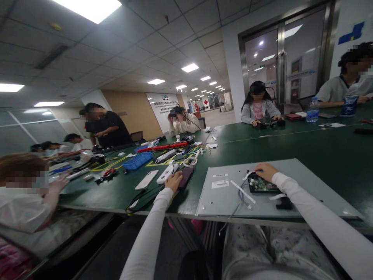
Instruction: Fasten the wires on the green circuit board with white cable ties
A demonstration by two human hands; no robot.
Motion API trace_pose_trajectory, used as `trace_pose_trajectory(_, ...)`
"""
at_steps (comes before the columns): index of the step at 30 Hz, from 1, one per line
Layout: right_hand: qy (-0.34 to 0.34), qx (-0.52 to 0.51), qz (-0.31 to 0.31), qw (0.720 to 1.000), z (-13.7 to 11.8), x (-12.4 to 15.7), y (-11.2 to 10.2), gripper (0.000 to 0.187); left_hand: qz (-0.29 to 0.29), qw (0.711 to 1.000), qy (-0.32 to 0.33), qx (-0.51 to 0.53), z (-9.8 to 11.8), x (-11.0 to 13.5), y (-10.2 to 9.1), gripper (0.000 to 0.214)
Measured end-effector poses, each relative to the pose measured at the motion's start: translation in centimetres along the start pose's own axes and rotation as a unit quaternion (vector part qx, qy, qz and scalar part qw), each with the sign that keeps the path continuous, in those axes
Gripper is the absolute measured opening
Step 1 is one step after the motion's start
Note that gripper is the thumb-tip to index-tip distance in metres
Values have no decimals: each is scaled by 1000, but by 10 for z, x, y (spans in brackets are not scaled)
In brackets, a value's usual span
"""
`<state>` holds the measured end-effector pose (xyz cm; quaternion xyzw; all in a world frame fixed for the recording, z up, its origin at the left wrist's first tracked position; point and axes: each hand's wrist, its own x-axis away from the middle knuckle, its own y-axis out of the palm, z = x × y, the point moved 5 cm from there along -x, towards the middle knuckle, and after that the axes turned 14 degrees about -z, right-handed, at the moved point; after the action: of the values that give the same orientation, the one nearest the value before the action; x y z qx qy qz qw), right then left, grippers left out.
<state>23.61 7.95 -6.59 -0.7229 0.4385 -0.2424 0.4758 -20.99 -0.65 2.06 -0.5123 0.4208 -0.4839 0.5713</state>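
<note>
My left hand (174,181) rests on the table between a white power bank (166,174) and a dark, flat, phone-sized slab (185,177). Its fingers lie forward, loosely bent, touching the edge of the slab. To the right, a large grey metal panel (224,198) lies flat at the table's front edge. On it sits a green circuit board in a black frame (262,186), with thin grey cables (241,192) running off its left side. My right hand (265,171) is at the board's far edge, fingers bent and closed on it; the fingertips are partly hidden.
A white phone (147,180), black cables (145,200) and a blue tray (138,160) are left of my left hand. Beyond lie a red strip (163,146) and a white cable coil (190,161). A black piece (284,203) lies near my right forearm. Several people sit around the green table (233,146).
</note>
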Motion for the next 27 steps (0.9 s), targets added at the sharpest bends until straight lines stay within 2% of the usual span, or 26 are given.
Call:
trace_pose_trajectory(5, 10, -12, -4, 1000, 1, 0, -1, 24, 61, 998, 18, 4, 1, -4, -15, 40)
trace_pose_trajectory(12, -1, -7, 1, 1000, -1, 1, 0, 24, 42, 999, 24, -19, -9, 12, -15, 37)
trace_pose_trajectory(19, -1, 5, -2, 1000, 0, 1, 1, 25, 72, 992, 97, -40, -5, 26, -16, 41)
trace_pose_trajectory(27, 7, -5, -10, 1000, 2, -1, 2, 24, 105, 990, 84, -45, -9, 40, -22, 39)
